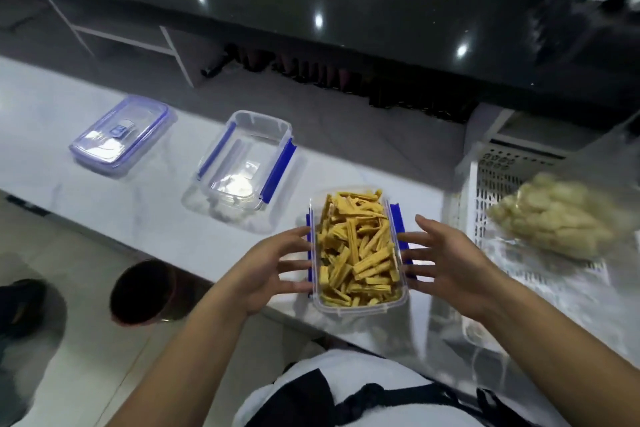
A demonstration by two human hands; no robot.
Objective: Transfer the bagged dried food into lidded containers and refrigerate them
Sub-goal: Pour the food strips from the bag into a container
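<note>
- Both hands flank the full box (358, 250) at the tabletop's (156, 204) near edge: my left hand (273, 270) and right hand (446, 263), fingers spread straight, tips at its blue side clips.
- Yellow sticks (356, 246) fill it, lid off.
- Farther left: an empty box (242, 163), then a lid (121, 135).
- Right: a bag (554, 218) on a white crate (502, 177).

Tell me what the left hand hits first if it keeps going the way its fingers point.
The left hand points right, at the filled container. Its fingers would meet the blue side clip first; they look at or nearly touching it already, though depth is unclear.
</note>
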